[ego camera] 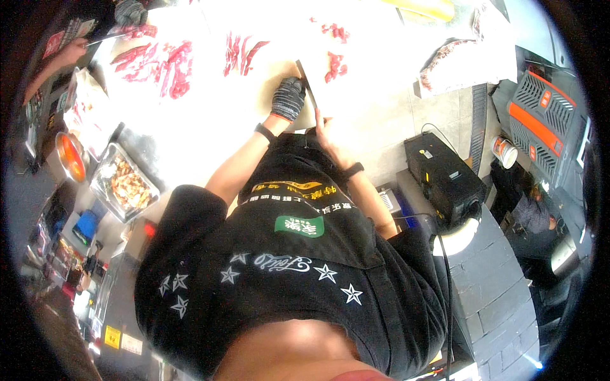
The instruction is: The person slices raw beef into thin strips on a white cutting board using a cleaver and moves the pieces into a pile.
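Note:
My left hand [288, 99], in a grey knitted glove with an orange cuff, rests curled on the pale cutting surface. Its knuckles are right beside a knife blade [306, 82]; whatever lies beneath the fingers is hidden. Bare and wrapped around the knife's handle, my right hand [329, 135] is close to my apron. Left of the blade lie long red strips of raw meat [240, 53]. On its right are small cut meat pieces [336, 66] in two clusters. Strong glare washes out much of the surface.
Another person's bare hand [74, 51] holds a knife over meat at far left, with a gloved hand [130, 13] beside it. Larger meat strips [164, 69], a metal tray of food pieces [126, 183] and an orange bowl [71, 157] lie leftward. A black box [443, 176] stands right.

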The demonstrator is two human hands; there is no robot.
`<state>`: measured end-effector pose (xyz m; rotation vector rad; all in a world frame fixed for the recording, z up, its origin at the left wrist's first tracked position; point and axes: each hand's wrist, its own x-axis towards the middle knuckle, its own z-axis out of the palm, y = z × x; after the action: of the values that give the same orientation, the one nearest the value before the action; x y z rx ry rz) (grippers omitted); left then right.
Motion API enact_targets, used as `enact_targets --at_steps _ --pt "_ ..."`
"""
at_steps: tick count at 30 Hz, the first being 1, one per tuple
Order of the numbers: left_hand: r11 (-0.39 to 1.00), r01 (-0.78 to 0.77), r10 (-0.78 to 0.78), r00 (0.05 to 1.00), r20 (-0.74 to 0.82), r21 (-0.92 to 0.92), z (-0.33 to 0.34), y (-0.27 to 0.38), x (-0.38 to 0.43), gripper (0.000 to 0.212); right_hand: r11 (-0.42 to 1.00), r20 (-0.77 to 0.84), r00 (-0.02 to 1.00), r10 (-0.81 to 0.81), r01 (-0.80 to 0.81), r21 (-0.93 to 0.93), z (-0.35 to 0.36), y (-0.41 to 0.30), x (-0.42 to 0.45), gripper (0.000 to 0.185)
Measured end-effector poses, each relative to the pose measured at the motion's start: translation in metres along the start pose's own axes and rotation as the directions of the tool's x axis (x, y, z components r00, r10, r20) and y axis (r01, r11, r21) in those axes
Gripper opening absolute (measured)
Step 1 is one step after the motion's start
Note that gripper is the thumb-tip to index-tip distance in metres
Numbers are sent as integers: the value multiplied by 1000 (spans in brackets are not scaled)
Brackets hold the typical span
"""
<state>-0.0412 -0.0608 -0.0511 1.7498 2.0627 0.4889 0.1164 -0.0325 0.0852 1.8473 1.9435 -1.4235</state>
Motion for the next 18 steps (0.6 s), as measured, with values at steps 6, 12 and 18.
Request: enact_targets --at_steps 6,12,18 --pt "995 -55 56 998 4 -88 3 5 8 19 992 -201 979 -34 58 113 38 7 63 62" --pt "957 -27 -1 995 -96 -287 -26 12 3 21 909 -124 992 31 23 417 29 -17 100 69" --pt "911 77 -145 979 -140 -404 -25 4 -11 21 936 -104 981 163 -121 329 24 26 84 80"
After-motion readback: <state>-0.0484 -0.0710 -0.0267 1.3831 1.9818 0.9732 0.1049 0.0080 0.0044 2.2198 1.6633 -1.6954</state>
